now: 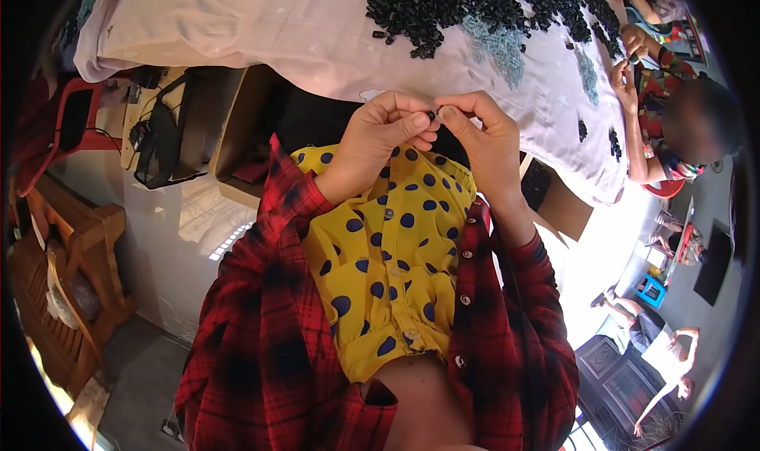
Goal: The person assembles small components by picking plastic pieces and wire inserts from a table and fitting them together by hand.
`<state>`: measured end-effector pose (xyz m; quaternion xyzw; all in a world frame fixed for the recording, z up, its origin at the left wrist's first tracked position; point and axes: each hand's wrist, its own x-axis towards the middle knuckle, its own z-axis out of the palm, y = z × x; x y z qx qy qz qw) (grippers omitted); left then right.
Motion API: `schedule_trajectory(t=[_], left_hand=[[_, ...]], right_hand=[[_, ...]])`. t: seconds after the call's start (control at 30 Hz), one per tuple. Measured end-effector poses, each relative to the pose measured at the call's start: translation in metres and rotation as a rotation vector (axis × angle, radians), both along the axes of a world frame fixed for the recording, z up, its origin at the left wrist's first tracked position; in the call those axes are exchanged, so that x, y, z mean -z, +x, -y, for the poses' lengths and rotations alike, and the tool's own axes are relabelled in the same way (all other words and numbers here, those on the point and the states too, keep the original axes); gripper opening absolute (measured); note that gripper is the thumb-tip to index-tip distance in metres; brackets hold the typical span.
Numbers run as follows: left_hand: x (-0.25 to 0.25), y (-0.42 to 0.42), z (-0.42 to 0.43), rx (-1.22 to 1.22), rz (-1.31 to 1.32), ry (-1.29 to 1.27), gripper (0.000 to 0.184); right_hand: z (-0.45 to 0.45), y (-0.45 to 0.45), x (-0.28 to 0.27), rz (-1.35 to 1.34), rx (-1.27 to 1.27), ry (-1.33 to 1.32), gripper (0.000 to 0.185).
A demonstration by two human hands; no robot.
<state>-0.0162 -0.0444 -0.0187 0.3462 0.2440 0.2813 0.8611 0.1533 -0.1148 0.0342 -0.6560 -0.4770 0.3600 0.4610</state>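
Both of my hands meet in front of the yellow dotted shirt, just below the near edge of the cloth-covered table (317, 31). My left hand (385, 138) pinches a small black piece (431, 115) between thumb and forefinger. From the other side, my right hand (483, 134) closes its thumb and forefinger at the same piece, with the fingertips of both hands nearly touching. The fingers hide most of the piece. Beyond the hands, a large pile of small black pieces (443, 7) lies on the cloth, with blue-grey strands (495, 51) beside it.
A co-worker (673, 110) sits at the right side of the table, handling something small. Open cardboard boxes (237, 126) stand under the table edge. Wooden furniture (71, 269) and a red chair (79, 118) are on the left. Another person (661, 348) is farther off at the right.
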Motion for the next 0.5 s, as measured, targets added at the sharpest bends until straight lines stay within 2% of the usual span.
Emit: schedule_trajectory(t=[0.23, 0.33, 0.4, 0.5], left_hand=[[0.0016, 0.0015, 0.0033, -0.039, -0.003, 0.030, 0.018], [0.0012, 0.0017, 0.0041, -0.043, -0.006, 0.020, 0.017], [0.0001, 0.0016, 0.0050, -0.044, -0.010, 0.008, 0.017], [0.0001, 0.0019, 0.0064, -0.047, -0.023, -0.008, 0.018]], right_hand=[[0.0018, -0.0032, 0.0078, -0.056, 0.011, -0.040, 0.015], [0.0022, -0.0042, 0.0053, -0.009, -0.004, -0.020, 0.014], [0.0022, -0.0040, 0.0035, 0.159, -0.034, -0.005, 0.014], [0.0011, -0.0041, 0.0031, 0.179, -0.049, 0.003, 0.014]])
